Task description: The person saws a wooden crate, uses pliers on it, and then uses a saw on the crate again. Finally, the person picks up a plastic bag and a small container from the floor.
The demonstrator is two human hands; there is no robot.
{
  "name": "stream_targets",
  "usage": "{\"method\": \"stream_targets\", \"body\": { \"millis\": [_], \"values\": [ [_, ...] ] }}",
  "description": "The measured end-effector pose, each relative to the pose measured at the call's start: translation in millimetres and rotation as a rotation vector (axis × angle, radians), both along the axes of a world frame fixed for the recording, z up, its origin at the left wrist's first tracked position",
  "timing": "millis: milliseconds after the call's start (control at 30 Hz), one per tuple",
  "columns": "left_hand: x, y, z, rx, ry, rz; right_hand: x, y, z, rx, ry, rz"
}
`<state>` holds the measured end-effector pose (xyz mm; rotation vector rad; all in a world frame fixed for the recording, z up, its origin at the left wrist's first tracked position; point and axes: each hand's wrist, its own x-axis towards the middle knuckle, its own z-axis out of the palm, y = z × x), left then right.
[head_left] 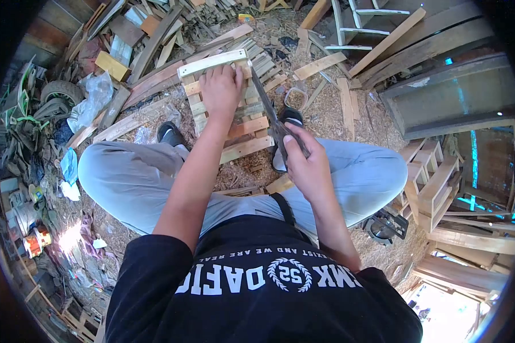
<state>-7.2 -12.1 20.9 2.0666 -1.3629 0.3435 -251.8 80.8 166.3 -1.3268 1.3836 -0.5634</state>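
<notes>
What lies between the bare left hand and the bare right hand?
In the head view, brown wooden slats, then a long dark-bladed tool, lie between left hand and right hand.

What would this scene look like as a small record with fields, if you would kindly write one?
left hand: over the far end of the slatted wooden piece
right hand: fingers around the handle of a saw
saw blade: along the slatted wooden piece's right side; contact unclear
ground, right: circular saw
ground, left: tire, clear plastic bag
</notes>
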Motion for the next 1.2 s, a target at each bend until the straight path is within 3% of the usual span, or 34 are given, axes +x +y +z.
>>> {"method": "stream_targets", "body": {
  "millis": [233,333,400,500,700,867,933,1033,1100,1133,1200],
  "values": [
    [-28.6,28.2,15.4,0.055,0.019,-0.015,-12.6,31.8,24.9,0.107,0.005,-0.02],
    [-30.2,37.5,16.2,0.048,-0.011,-0.013,-20.2,50.2,33.3,-0.005,0.072,0.008],
    [-36.7,43.5,20.0,0.051,-0.008,-0.012,-25.3,59.1,51.8,0.162,0.009,-0.025],
    [-38.1,45.4,15.6,0.036,-0.016,0.014,-28.5,64.0,30.2,-0.058,0.064,0.009],
    [-41.9,48.7,12.2,-0.008,-0.022,-0.002,-40.6,72.4,14.3,-0.133,-0.06,-0.008],
    [-39.4,47.4,13.9,0.108,0.013,-0.008,-42.8,73.7,6.9,-0.184,-0.037,0.023],
    [-41.0,43.0,8.2,0.041,-0.038,-0.007,-41.2,74.8,0.7,-0.156,-0.054,-0.006],
    [-32.2,37.2,14.7,0.06,0.047,-0.003,-38.4,63.9,-11.1,-0.295,0.016,0.015],
    [-28.5,32.1,8.5,0.047,0.021,-0.023,-33.6,67.2,3.4,0.052,-0.017,-0.05],
    [-26.7,28.1,2.9,0.041,-0.003,-0.055,-28.5,64.8,-0.2,0.052,-0.023,-0.042],
    [-13.8,6.2,-10.4,0.058,-0.005,-0.055,-17.9,52.6,-21.0,-0.228,-0.048,-0.032]
  ]
}}
